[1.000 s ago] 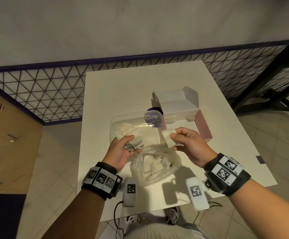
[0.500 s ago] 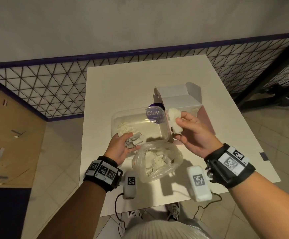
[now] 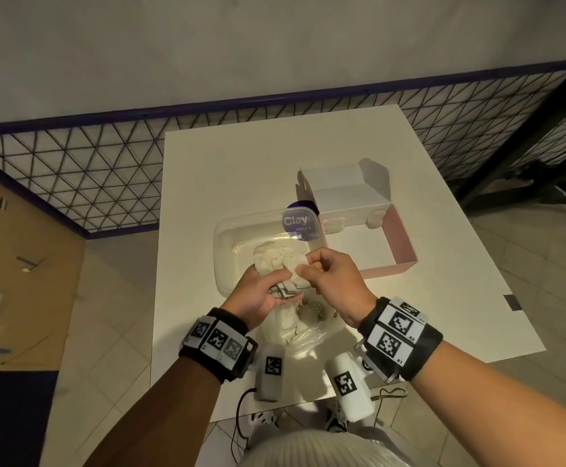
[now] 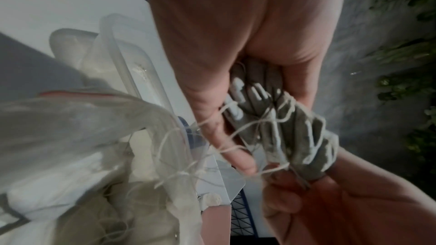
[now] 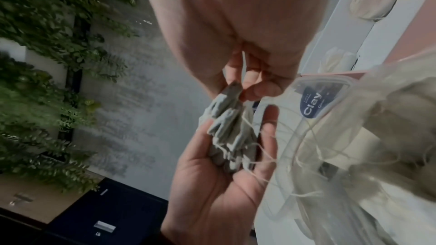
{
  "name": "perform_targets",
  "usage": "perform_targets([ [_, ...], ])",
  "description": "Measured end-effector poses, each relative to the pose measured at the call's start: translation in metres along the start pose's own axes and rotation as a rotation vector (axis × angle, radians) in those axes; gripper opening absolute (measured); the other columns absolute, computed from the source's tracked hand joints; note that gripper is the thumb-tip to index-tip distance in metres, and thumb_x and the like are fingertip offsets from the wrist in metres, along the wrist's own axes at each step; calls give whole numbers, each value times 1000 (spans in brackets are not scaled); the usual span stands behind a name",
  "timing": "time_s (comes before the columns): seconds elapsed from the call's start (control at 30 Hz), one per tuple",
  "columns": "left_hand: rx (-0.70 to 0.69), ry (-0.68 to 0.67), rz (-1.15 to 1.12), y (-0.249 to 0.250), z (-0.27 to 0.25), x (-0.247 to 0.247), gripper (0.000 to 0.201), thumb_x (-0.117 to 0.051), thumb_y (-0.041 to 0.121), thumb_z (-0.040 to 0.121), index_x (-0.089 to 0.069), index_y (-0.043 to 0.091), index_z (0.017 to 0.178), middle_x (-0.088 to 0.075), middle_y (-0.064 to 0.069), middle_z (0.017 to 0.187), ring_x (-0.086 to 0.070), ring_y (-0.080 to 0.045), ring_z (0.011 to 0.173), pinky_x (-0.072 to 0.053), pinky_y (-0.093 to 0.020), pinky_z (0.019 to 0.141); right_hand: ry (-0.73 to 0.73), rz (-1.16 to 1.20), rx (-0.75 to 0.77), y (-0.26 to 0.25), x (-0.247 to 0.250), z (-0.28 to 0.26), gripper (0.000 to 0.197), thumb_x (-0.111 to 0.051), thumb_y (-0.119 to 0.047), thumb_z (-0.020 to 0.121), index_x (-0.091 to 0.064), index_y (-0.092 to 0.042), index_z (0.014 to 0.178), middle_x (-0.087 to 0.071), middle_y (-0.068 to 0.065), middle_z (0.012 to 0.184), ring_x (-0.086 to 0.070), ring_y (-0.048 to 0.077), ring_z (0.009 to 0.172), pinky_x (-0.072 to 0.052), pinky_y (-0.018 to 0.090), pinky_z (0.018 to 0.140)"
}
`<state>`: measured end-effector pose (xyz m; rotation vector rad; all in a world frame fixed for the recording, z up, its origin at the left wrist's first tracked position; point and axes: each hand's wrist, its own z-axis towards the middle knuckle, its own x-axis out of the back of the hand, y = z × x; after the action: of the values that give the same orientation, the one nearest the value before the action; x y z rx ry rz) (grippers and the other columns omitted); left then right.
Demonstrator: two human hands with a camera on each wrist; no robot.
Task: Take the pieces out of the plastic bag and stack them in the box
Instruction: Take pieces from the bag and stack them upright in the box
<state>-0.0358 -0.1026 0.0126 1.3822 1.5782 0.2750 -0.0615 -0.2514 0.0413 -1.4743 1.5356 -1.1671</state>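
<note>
Left hand: the left hand (image 3: 258,294) cups a bunch of pale pieces with strings (image 4: 283,128), fingers curled round them, palm up, just above the near edge of the clear tub.
Right hand: the right hand (image 3: 334,281) meets the left from the other side; thumb and fingertips (image 5: 261,88) pinch the top corner of one piece in the bunch.
Pieces in hand: small flat sachets, greyish-white, with thin threads tangled round them; loose threads trail down to the bag.
Plastic bag: the plastic bag (image 3: 303,326) lies on the table (image 3: 227,170) just below both hands, crumpled, mouth towards the hands, with more pale pieces inside.
Box: the box (image 3: 369,230) sits to the right of the tub, lid flap standing open at the back, pink side walls. Two pieces (image 3: 334,225) lie along its back wall, one at the left, one near the right corner; most of its floor is bare.
Clear tub: the clear tub (image 3: 227,237) touches the box's left side; a purple round label reading "Clay" (image 3: 296,221) shows at its far right corner.
Wrists: black bands with square printed markers on both.
</note>
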Motion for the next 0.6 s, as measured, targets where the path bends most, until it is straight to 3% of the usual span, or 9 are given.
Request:
perform_targets([
  [0.07,19,-1,-47,1,-1,-2,36,-64,5,81,-56,-11,112,-65,-26,102,-69,-32,87,-58,-39,67,44,-12,-5,4,-1,1,10,-68,-9,82,-59,-12,87,-48,-6,61,-46,4,50,-40,19,52],
  [0.2,-7,26,-12,0,0,-3,44,-62,3,75,-53,-14,115,-65,-27,96,-69,-32,80,-56,-35,60,98,-22,-5,6,1,3,14,-68,-10,83,-56,-17,80,-46,-5,63,-44,7,53,-39,20,53],
  [0.3,-30,55,29,1,3,-5,25,-57,-6,83,-56,-12,107,-66,-24,85,-67,-31,71,-53,-32,53,75,4,-14,5,1,3,14,-69,-11,82,-56,-14,78,-46,-4,64,-44,8,55,-39,19,53],
  [0.37,-58,38,58,2,2,-7,17,-53,-7,87,-58,-9,103,-69,-18,80,-67,-28,69,-51,-31,52,56,33,-36,4,1,3,13,-70,-12,81,-59,-10,87,-46,-1,65,-45,7,55,-40,19,52],
  [0.5,-91,15,59,3,0,-6,21,-56,-1,89,-61,-4,109,-71,-16,90,-69,-27,78,-53,-31,56,30,50,-81,5,2,5,23,-69,-15,83,-62,5,94,-52,8,72,-48,15,61,-41,23,51],
  [0.6,-56,78,8,4,1,-6,26,-55,6,91,-58,-7,113,-68,-22,98,-69,-31,82,-53,-34,57,26,109,-117,3,4,5,13,-67,-10,84,-62,1,87,-56,10,75,-55,16,64,-48,23,51],
])
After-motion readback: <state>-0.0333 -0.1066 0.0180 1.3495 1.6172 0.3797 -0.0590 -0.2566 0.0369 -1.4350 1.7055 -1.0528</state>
